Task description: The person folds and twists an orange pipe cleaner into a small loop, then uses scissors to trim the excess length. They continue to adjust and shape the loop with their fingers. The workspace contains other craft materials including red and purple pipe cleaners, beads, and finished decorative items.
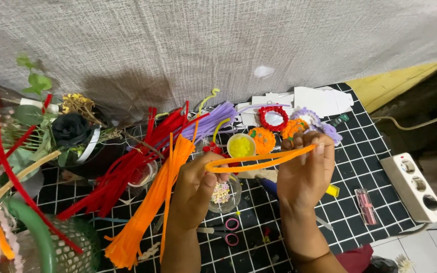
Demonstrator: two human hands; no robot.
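1. Head view: the left hand [194,184] pinches the looped end of an orange pipe cleaner [259,161], and the right hand [303,174] pinches its two free ends; the pipe cleaner is stretched between them above the middle of the black grid mat [360,167].
2. Both grips are fingertip pinches, so a hard pull could slide the wire out of one hand.
3. The glass bowl of beads [222,194] sits directly under the left hand; a dropped wrist could tip it.
4. The bundle of orange pipe cleaners [150,207] lies just beside the left forearm and could be swept toward the mat's near edge.
5. The pink-handled scissors [226,231] lie between the wrists, near the near edge, and could snag a lowered hand.
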